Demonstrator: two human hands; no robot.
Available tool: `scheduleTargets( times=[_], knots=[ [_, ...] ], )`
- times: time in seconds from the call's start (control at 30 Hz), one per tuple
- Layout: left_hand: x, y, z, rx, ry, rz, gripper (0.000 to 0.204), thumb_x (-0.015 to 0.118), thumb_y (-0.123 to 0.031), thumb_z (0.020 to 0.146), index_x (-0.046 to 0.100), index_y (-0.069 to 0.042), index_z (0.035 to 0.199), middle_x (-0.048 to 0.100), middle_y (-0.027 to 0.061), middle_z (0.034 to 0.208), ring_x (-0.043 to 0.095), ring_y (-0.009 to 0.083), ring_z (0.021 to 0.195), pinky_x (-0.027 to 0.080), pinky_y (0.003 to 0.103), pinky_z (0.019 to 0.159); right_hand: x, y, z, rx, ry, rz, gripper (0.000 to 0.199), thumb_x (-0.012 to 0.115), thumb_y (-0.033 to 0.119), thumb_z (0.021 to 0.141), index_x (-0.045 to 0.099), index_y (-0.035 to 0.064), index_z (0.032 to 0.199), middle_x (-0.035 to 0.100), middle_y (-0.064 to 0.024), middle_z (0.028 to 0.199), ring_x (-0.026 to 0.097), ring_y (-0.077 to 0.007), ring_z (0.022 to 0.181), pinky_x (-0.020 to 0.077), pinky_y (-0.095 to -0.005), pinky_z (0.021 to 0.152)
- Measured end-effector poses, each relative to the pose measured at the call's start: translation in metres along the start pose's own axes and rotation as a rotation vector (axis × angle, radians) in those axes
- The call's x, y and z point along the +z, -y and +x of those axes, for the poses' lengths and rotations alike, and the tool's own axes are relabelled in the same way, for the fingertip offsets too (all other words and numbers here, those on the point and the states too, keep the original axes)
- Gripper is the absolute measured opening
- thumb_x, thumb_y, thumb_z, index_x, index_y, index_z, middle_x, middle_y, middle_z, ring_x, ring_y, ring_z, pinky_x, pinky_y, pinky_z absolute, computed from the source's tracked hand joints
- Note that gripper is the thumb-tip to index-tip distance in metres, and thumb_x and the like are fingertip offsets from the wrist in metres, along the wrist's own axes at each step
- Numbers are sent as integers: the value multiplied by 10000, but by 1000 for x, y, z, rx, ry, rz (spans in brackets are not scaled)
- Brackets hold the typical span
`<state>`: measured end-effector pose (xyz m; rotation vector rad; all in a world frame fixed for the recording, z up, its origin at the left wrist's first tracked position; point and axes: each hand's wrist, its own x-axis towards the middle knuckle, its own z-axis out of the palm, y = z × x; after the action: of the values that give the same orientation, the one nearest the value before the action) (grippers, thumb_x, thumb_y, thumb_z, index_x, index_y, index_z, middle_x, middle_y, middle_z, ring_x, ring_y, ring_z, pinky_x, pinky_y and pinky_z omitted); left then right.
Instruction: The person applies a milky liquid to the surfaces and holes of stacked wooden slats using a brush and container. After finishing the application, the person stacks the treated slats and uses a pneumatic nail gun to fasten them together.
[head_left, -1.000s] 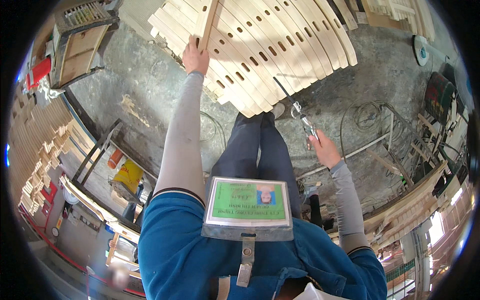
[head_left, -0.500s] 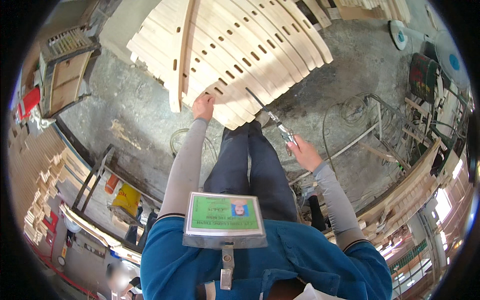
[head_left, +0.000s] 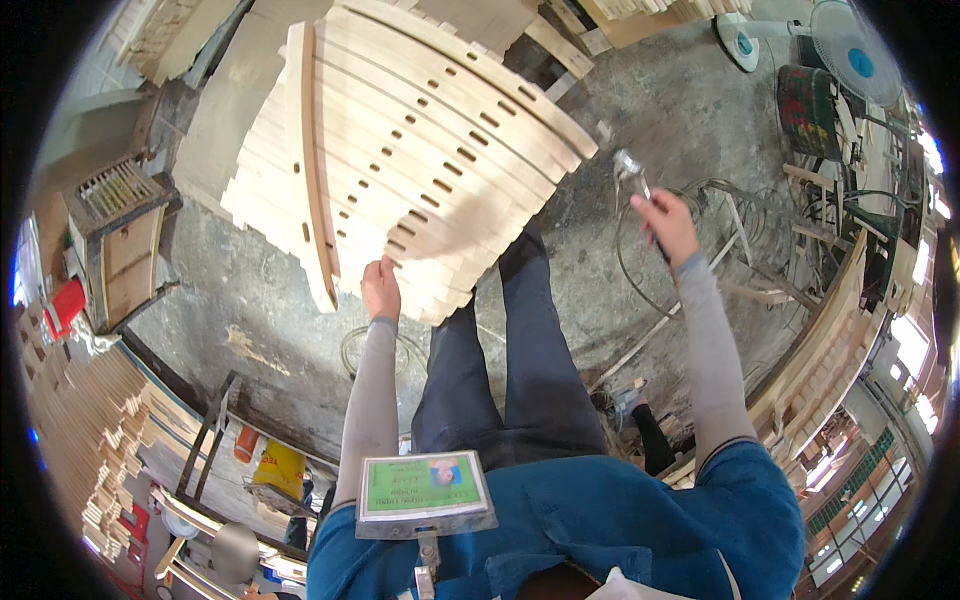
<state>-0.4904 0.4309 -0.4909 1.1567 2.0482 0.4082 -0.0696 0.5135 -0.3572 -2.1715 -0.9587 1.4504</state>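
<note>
Many pale curved wooden slats [head_left: 365, 130] with rows of slotted holes lie side by side in front of me. A separate curved slat [head_left: 312, 170] rests across them on the left. My left hand [head_left: 380, 292] is at their near edge, its fingers curled on a slat end. Out to the right of the slats, my right hand [head_left: 668, 225] grips a metal air blow gun [head_left: 628, 170], held above the floor. The gun is smeared by motion, and its long thin nozzle cannot be made out. A shadow falls on the slats' near right part.
Coiled hose [head_left: 640, 270] and a thin rail lie on the concrete floor to the right. A standing fan [head_left: 855, 55] is at the far right. At left are a wooden box [head_left: 130, 255], a red container [head_left: 65, 305] and stacked wood pieces [head_left: 90, 420]; a yellow bucket [head_left: 280, 468] sits nearer.
My right hand has swung the blow gun away from the slats, out to the right and farther up. My left hand stays at the slats' near edge. The view has shifted.
</note>
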Motion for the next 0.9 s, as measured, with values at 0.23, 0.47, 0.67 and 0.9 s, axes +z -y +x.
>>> scheduleTargets(
  times=[0.23,0.47,0.67,0.9],
  knots=[
    [18,-76,49,97,43,157,760,727,-313,662,348,-17,1251,357,232,1237,350,350,1155,344,399,934,-31,-22,147,233,13,76,449,607,85,734,411,37,1135,442,-30,599,406,-122,395,292,-258,335],
    [75,-169,90,-330,300,500,1260,808,-433,494,-20,-73,1372,-63,350,1348,36,562,1221,293,610,889,21,50,290,14,242,-61,476,625,136,707,447,31,1136,480,-56,586,410,-120,415,312,-282,372],
    [84,-159,93,-328,286,498,1347,814,-465,462,-105,-37,1349,-137,397,1309,-30,621,1178,220,615,932,76,136,364,-297,301,106,387,580,119,797,507,10,1161,599,-32,789,474,-75,546,394,-226,486],
    [84,-163,93,-353,279,525,1324,826,-409,476,-93,-18,1346,-132,408,1300,-16,622,1177,235,586,946,110,82,283,-497,373,-180,644,573,289,795,302,-33,1283,404,-216,1266,426,-291,1155,338,-322,953]
  ],
)
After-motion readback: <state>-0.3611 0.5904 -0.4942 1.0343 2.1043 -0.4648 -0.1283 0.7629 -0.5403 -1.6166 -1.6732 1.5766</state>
